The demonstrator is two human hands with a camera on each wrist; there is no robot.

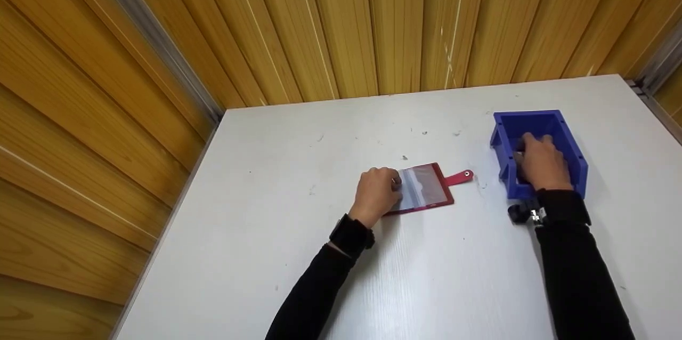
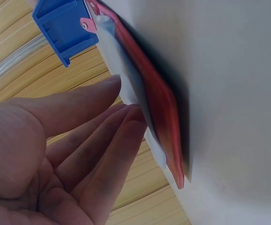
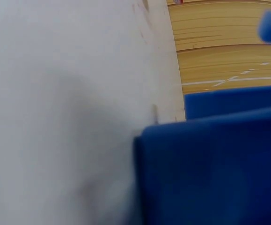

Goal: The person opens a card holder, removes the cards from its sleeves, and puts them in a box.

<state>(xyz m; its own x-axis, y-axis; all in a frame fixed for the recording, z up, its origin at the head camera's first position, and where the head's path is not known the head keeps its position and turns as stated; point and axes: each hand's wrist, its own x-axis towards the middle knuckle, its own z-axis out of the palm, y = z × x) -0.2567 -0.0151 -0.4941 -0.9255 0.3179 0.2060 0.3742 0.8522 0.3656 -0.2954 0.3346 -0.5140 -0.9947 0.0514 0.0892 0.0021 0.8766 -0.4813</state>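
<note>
A red card holder (image 1: 446, 199) lies opened out on the table, its clear plastic sleeves (image 1: 426, 184) facing up and its snap strap (image 1: 459, 177) pointing right. My left hand (image 1: 375, 193) is at the holder's left part. In the left wrist view, the fingertips (image 2: 134, 115) touch the sleeves, while the thumb stands apart from them. My right hand (image 1: 543, 164) reaches down into a blue plastic bin (image 1: 578, 161) at the right. The bin's wall hides most of its fingers, so whatever they touch cannot be made out. The right wrist view shows only the bin's outside (image 3: 210, 168).
The white table (image 1: 266, 233) carries small scuffs and specks. Yellow wood-patterned panels (image 1: 394, 25) rise behind it and along its left side. A black device (image 1: 525, 213) is strapped to the right wrist, beside the bin's front edge.
</note>
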